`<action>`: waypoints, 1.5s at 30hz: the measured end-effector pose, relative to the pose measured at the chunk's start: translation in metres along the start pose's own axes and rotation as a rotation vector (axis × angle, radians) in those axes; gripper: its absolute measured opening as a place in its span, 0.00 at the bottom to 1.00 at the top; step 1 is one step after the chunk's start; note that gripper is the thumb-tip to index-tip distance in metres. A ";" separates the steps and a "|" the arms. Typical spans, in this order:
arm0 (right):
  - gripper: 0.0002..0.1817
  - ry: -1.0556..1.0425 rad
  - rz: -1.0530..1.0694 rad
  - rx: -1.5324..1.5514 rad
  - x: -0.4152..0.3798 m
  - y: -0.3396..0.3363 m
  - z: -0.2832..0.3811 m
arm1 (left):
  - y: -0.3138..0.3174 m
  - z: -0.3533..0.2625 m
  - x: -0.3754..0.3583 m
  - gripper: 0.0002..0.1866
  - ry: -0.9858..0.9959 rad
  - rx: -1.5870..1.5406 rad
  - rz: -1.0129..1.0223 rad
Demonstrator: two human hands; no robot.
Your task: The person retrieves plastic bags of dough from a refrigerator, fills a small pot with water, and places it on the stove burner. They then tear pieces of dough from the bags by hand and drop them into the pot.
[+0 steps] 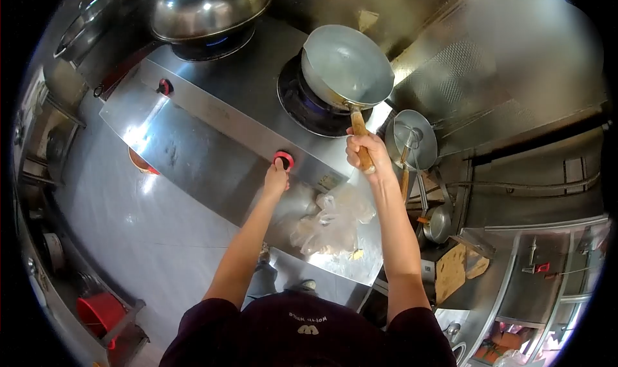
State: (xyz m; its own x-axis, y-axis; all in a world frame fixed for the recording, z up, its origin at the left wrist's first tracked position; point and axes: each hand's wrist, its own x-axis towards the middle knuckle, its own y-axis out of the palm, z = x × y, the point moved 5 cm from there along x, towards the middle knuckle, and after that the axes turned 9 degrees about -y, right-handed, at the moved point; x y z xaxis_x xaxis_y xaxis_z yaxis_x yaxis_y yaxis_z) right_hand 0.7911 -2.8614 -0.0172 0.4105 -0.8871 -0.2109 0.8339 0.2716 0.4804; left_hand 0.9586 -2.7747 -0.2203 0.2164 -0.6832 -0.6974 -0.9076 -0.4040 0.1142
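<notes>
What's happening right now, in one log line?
left hand: on red knob | right hand: gripping pan handle | pan: over right burner

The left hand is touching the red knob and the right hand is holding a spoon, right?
No, the head view shows the right hand holding a pan by its wooden handle, not a spoon. The left hand is touching the red knob.

The pan (351,61) sits right of the domed lid (209,9).
</notes>
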 end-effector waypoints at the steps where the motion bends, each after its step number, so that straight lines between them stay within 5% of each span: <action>1: 0.16 0.005 -0.003 -0.003 0.002 0.001 -0.003 | -0.004 -0.001 -0.001 0.27 0.015 0.043 -0.027; 15: 0.15 0.121 -0.030 -0.049 0.006 -0.003 -0.014 | -0.006 -0.001 -0.005 0.25 -0.005 -0.042 -0.078; 19: 0.22 0.149 -0.179 -0.394 -0.009 0.004 0.009 | -0.006 0.002 -0.002 0.24 -0.045 -0.093 -0.039; 25: 0.17 -0.470 -0.460 -0.793 -0.070 -0.012 0.056 | 0.002 0.006 0.001 0.21 -0.207 -0.363 0.054; 35: 0.23 -0.422 -0.283 -1.127 -0.127 -0.050 -0.015 | 0.013 0.009 -0.003 0.20 -0.334 -0.731 0.183; 38: 0.28 -0.438 -0.244 -1.326 -0.129 -0.049 -0.028 | 0.013 0.006 -0.006 0.18 -0.329 -0.706 0.179; 45: 0.28 -0.399 -0.373 -1.226 -0.130 -0.066 -0.045 | 0.010 0.000 -0.009 0.15 -0.237 -0.540 0.091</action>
State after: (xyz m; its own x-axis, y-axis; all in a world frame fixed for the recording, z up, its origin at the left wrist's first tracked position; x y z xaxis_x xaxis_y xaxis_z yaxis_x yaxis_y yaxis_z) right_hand 0.6992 -2.7470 -0.0597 0.1279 -0.9713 0.2004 0.7479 -0.0382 -0.6627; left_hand 0.9471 -2.7726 -0.2131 0.0033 -0.6002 -0.7998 -0.5940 -0.6446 0.4813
